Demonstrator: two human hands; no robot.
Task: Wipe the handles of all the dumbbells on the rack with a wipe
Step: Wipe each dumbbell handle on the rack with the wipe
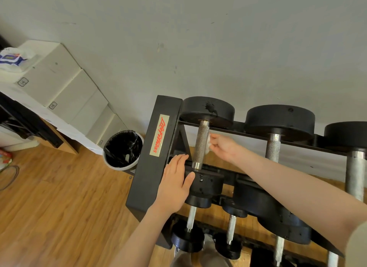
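Your right hand (223,147) pinches the white wipe (207,145) against the right side of the top-left dumbbell's knurled handle (201,144), forearm stretched across the rack (153,153). Your left hand (174,184) lies flat, fingers straight, against that dumbbell's near weight (206,184).

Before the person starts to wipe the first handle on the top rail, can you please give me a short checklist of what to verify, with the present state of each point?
1. Wipe in hand: ok. The right hand pinches a small white wipe.
2. Wipe at the handle: ok. It sits right beside the knurled handle of the leftmost top dumbbell; real contact cannot be judged.
3. Dumbbell steadied: ok. The left hand rests flat on its near weight head.
4. Handle free all round: cannot tell, its far side is hidden.
5. Wipe still damp and clean: cannot tell.
6. Other handles done: cannot tell; the next handle shows no sign either way.
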